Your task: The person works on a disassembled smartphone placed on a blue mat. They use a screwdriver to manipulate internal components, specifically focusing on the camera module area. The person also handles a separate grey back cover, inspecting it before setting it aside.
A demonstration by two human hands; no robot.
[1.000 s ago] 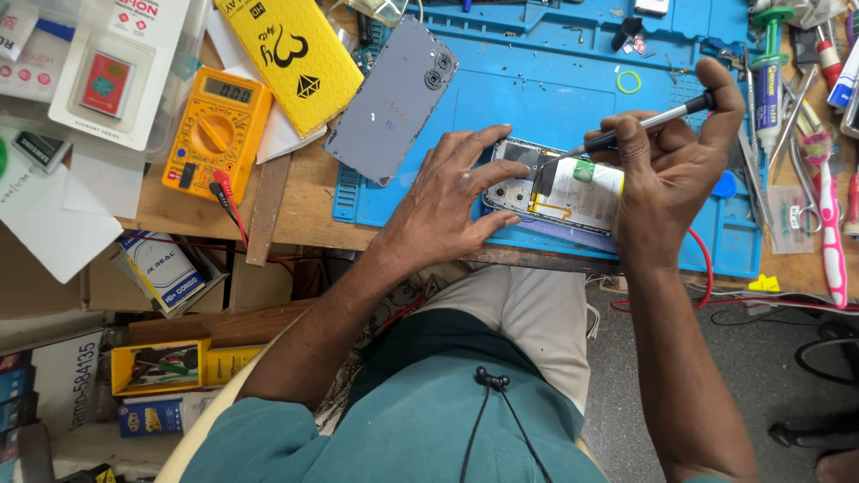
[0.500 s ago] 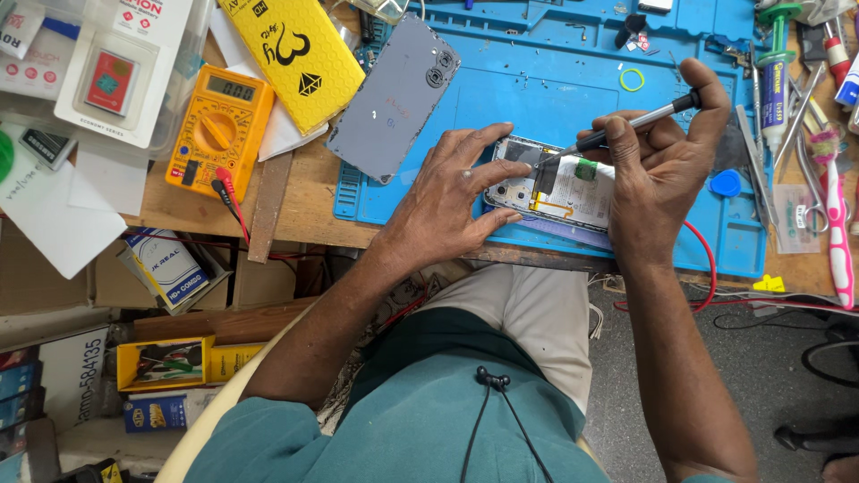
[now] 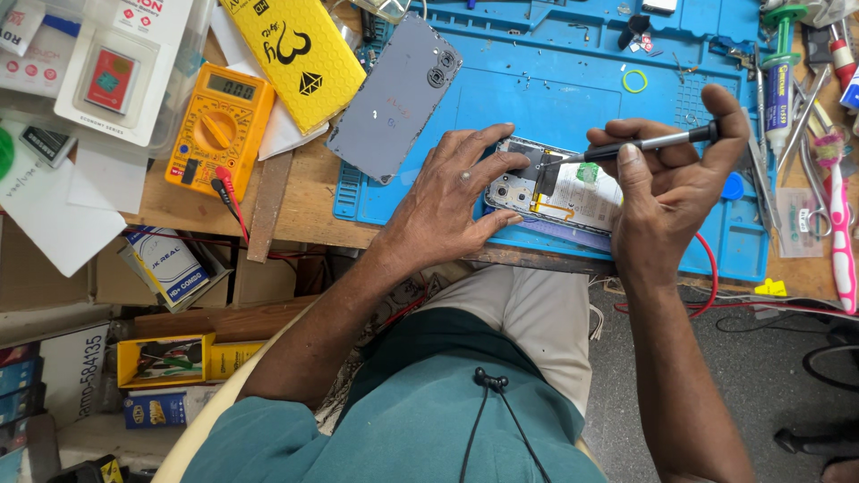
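Pressing down with spread fingers, the left hand [image 3: 452, 201] pins the opened phone [image 3: 559, 188] against the blue work mat [image 3: 555, 98] just right of the frame's centre. That hand covers the phone's left end, so its edge there is hidden, and only part of the exposed inside shows: a dark plate, a pale battery with a green patch, a thin orange strip. The right hand [image 3: 671, 192] is closed around a slim dark screwdriver [image 3: 640, 145], held nearly level, thumb on the shaft and forefinger hooked over its far end. Its tip meets the dark plate near the left fingertips; what it touches there is too small to make out.

A grey back cover [image 3: 394, 94] lies tilted on the mat's left edge, up and left of the phone and apart from it. A yellow multimeter [image 3: 219, 130] sits on the wooden bench at the left, its red probe [image 3: 228, 206] beside it, and a yellow box [image 3: 291, 45] above is cut off by the top of the frame. Along the right edge, tweezers, a green-capped tube [image 3: 777, 85] and a pink toothbrush [image 3: 839, 206] crowd together, partly cropped. Tiny specks dot the mat near the top; whether they are screws cannot be told. A red wire [image 3: 707, 277] loops below the mat's lower right corner.
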